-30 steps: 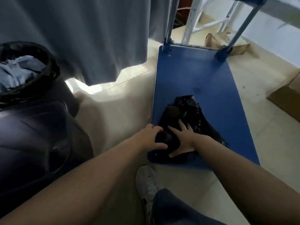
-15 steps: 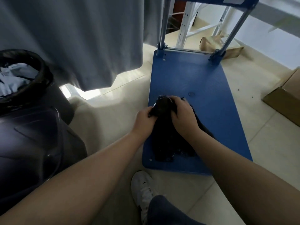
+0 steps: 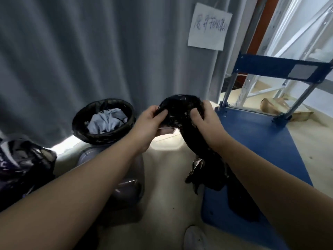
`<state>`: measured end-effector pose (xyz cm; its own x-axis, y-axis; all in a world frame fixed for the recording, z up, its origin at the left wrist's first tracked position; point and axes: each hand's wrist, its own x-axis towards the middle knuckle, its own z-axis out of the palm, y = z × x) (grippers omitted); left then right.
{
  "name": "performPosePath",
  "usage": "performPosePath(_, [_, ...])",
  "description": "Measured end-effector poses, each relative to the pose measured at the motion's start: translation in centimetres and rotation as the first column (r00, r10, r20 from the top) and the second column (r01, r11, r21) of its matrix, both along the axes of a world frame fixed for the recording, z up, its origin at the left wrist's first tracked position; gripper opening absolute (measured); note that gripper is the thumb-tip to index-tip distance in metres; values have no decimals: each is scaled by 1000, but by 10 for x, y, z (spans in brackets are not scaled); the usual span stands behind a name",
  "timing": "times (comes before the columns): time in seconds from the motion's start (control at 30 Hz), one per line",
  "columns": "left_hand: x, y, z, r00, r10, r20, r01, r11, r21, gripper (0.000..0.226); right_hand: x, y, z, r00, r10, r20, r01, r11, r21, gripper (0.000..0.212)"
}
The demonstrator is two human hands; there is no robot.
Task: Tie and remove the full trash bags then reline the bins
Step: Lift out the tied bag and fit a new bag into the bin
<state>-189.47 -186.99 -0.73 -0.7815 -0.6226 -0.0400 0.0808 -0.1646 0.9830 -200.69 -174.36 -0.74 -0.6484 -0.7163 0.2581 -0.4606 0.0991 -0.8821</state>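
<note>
Both of our hands hold a fresh black trash bag [image 3: 182,107] up in front of us, above the floor [image 3: 167,204]. Our left hand [image 3: 152,122] and right hand [image 3: 207,120] each grip the bunched top of it, fingers [image 3: 195,115] curled tight into the plastic, the two hands near each other with a hump of bag arching between them. The rest of the bag hangs down under our right forearm, and its lower end trails onto the near edge of the blue cart [image 3: 261,150].

To the left of our hands stands the bin [image 3: 81,123], a black liner folded over its rim and crumpled pale blue waste [image 3: 108,121] inside. Further left, at the frame's edge, sits a filled black bag [image 3: 23,165]; whether it is tied we cannot tell. Behind everything hangs a grey curtain [image 3: 90,51] with a handwritten paper note [image 3: 209,27] fixed to it. A pale shoe [image 3: 196,239] shows at the bottom edge.
</note>
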Motion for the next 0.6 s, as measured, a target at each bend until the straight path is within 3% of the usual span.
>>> performPosePath(0.1, [20,-8,15,997,17,-79,-11,996,83,17,22,-18,8,971,238,10,-238,964,121,71])
performPosePath(0.17, [32,-15,23,994,75,-76,-75,997,1,9,27,-28,11,965,260,-10,-251,941,228,49])
performPosePath(0.23, [43,-23,32,969,233,-81,-237,971,-37,5,30,-33,16,964,261,43,-259,897,359,24])
performPosePath(0.33, [62,-43,41,917,394,-62,-397,917,-39,15,34,-40,20,962,145,232,-225,903,367,15])
performPosePath(0.4, [77,-48,44,960,277,38,-273,959,-82,45,41,-51,26,909,42,415,-151,961,233,13])
performPosePath(0.5, [101,-39,43,944,49,327,64,943,-325,85,60,-73,42,771,-2,637,-32,999,41,14])
performPosePath(0.53, [108,-33,43,917,-15,399,174,914,-366,82,69,-81,48,737,15,676,-16,1000,-5,18])
performPosePath(0.6, [118,-29,43,892,-30,452,253,861,-442,52,85,-91,58,698,84,711,-29,996,-88,30])
